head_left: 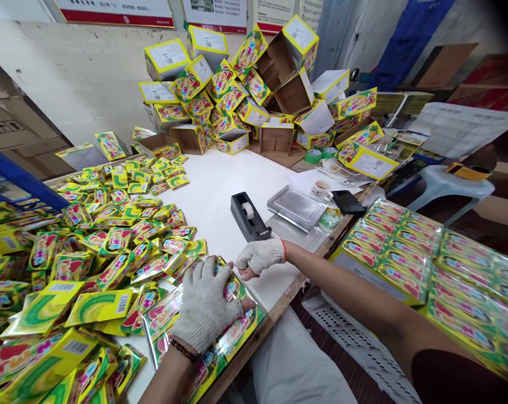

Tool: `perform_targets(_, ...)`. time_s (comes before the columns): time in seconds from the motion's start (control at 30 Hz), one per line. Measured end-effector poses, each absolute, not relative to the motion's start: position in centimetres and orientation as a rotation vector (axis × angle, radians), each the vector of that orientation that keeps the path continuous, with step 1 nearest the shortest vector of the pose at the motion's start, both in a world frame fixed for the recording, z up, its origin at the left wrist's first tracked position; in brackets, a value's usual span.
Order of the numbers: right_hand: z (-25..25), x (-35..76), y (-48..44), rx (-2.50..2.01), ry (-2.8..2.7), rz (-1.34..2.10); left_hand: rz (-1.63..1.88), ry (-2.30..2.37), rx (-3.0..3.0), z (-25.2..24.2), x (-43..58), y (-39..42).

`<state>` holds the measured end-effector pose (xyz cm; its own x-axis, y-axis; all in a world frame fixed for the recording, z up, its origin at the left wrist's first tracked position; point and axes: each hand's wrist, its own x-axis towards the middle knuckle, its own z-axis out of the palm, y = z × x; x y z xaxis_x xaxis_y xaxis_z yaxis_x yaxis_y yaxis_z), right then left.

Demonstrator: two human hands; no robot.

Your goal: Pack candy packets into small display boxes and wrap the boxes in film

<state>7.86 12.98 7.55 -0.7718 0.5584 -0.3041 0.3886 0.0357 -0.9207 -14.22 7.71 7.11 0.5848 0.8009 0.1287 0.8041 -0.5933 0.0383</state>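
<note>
The left hand [206,306], white-gloved, lies open on the glossy yellow packet stack [232,342]; the right hand [260,255] curls at its far edge, grip unclear. Many loose yellow packets [111,241] remain left of the stack; 1 packed cardboard carton [388,258] sits right.

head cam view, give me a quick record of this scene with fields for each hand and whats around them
left hand: white knit glove, dark bead bracelet, spread flat on a shrink-wrapped pack of yellow packets
right hand: white knit glove, red wrist string, at the far edge of the pack
to the left: heap of loose yellow packets
ahead: black tape dispenser on a white table
right: rows of wrapped yellow packs
far end: pile of yellow-labelled cartons
</note>
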Motion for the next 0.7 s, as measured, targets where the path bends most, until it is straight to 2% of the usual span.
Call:
perform_targets(0.3, 3.9, 8.1, 14.4, -1.104, -2.106, 1.931, -0.264, -1.349, -2.734, 6.9, -14.4, 7.8)
perform_targets(0.5, 0.5, 6.8, 12.5, -1.334, -1.946, 2.040, -0.314, -1.343, -2.716, 6.5, -14.3, 8.1)
perform_targets(0.6, 0.4, 6.6, 11.1, -1.507, -1.942, 1.884, -0.276, -1.183, -2.756, 7.0, -14.4, 7.3)
perform_targets(0.7, 2.0, 7.2, 9.8, -1.659, -1.963, 1.606, -0.161, -0.827, -2.890, 7.4, -15.6, 5.2)
